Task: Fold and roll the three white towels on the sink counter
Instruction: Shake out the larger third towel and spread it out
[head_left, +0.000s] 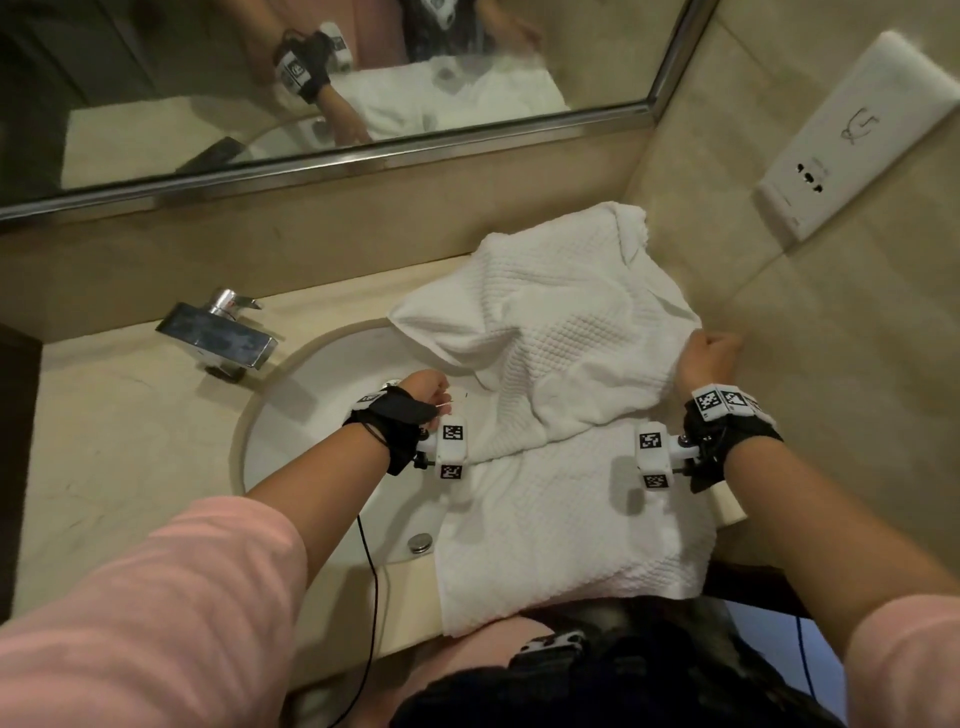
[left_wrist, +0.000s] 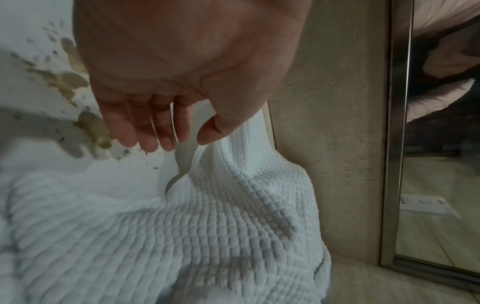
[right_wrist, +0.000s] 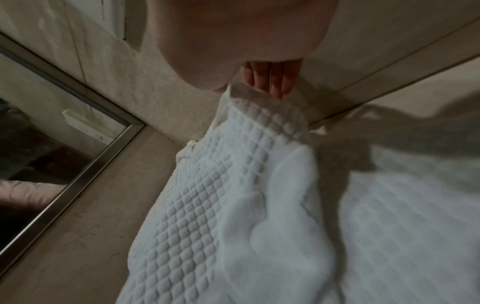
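Right hand (head_left: 710, 354) pinches towel (head_left: 550, 332) edge, raised.

1. The camera on my head looks steeply down from well above the counter (head_left: 130, 441), taking in the basin (head_left: 322, 395), the mirror (head_left: 311, 78) at 12 o'clock and the wall socket (head_left: 852, 140) at 2 o'clock.
2. My left wrist camera sits close under my palm, facing along my fingers (left_wrist: 145, 123) toward the mirror's frame (left_wrist: 397, 144).
3. My right wrist camera, equally close, faces the wall corner.
4. All three views share the waffle towel (head_left: 561, 332) and the mirror.
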